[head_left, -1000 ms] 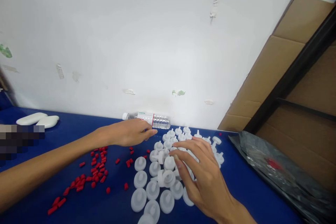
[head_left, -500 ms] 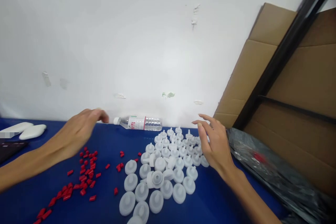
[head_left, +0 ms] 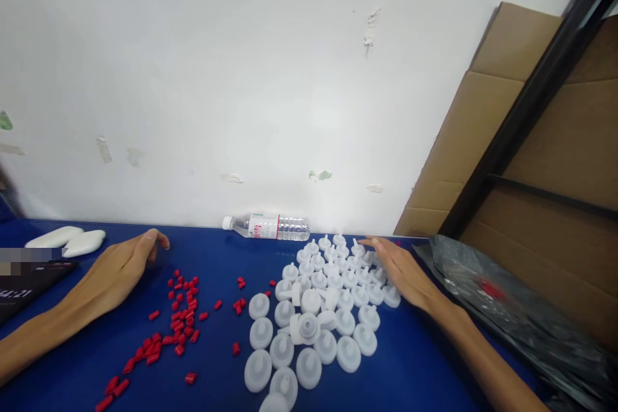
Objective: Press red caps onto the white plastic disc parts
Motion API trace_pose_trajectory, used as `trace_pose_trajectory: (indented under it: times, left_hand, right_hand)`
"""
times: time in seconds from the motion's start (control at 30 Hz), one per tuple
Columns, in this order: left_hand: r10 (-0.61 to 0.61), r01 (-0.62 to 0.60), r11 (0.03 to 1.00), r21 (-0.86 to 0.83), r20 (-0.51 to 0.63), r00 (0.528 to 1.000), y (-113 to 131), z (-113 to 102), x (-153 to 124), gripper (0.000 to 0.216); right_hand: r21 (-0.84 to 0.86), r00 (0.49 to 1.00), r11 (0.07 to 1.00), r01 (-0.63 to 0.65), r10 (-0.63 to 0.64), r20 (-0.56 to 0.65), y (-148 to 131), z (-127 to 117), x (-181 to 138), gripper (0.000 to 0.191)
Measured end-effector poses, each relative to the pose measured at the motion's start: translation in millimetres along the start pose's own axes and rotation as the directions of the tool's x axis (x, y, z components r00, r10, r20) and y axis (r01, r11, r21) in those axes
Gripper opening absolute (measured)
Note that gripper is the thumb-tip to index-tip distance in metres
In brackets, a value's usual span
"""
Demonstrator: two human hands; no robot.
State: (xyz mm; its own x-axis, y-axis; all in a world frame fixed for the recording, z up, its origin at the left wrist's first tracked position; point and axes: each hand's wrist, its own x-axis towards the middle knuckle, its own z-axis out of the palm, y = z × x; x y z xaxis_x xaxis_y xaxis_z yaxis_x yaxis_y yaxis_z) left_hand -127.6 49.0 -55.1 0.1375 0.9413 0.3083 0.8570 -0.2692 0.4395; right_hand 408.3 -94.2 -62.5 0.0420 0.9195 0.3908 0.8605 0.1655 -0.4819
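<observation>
My left hand (head_left: 123, 267) rests low over the blue table, left of the loose red pieces, with its fingers loosely bent and no object visible in it. Small red cylinders (head_left: 181, 325) lie scattered beside it. On the other side, my right hand (head_left: 400, 270) is at the back right edge of a cluster of white translucent discs with short nozzles (head_left: 318, 280). Its fingers are stretched out towards the nearest discs, partly hiding some; whether they touch cannot be made out. Two whitish pieces with ring openings (head_left: 308, 328) sit atop the cluster.
A clear plastic bottle (head_left: 292, 228) lies on its side against the wall. At the far left are white rounded objects (head_left: 84, 243) and a dark device (head_left: 24, 290). Grey plastic sheeting (head_left: 463, 264) and cardboard (head_left: 449, 141) border the right side.
Both hands have come down towards the table. My right hand now reaches the back edge of the white discs. The view has shifted slightly left.
</observation>
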Motion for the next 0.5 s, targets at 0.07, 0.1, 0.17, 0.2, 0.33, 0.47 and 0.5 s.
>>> trace_pose_trajectory:
  times: [0.07, 0.1, 0.17, 0.2, 0.33, 0.47, 0.5]
  left_hand:
    - [0.0, 0.0, 1.0, -0.008, 0.012, 1.0, 3.8, -0.4, -3.9, 0.06]
    - [0.002, -0.002, 1.0, -0.014, 0.021, 1.0, 6.1, 0.1, -6.3, 0.06]
    - [0.009, -0.008, 1.0, -0.024, 0.042, 0.999, 10.5, 1.7, -10.5, 0.06]
    - [0.014, -0.013, 1.0, -0.025, 0.052, 0.999, 12.4, 2.3, -11.9, 0.059]
    - [0.034, -0.032, 0.999, -0.025, 0.088, 0.996, 18.3, 1.4, -13.9, 0.056]
    - [0.09, -0.086, 0.996, -0.036, 0.126, 0.988, 24.3, -0.5, -16.8, 0.05]
    - [0.11, -0.105, 0.994, -0.044, 0.136, 0.985, 25.9, -0.3, -18.1, 0.049]
  right_hand:
    - [0.029, 1.0, 1.0, 0.006, -0.006, 0.015, -4.6, 2.6, -0.4, 0.062]
    - [0.04, 1.0, 0.999, 0.008, -0.009, 0.018, -5.8, 3.5, -0.3, 0.062]
    - [0.055, 1.0, 0.998, 0.007, -0.008, 0.014, -5.0, 4.2, 0.3, 0.062]
    - [0.059, 1.0, 0.998, 0.004, -0.004, 0.007, -3.1, 4.1, 0.8, 0.062]
    - [0.057, 0.998, 0.998, -0.034, 0.037, -0.051, 8.2, 2.1, 2.0, 0.065]
    - [0.045, 0.997, 0.998, -0.043, 0.046, -0.061, 11.8, 2.1, 1.5, 0.066]
    - [0.043, 0.998, 0.998, -0.037, 0.039, -0.05, 10.9, 2.7, 1.4, 0.066]
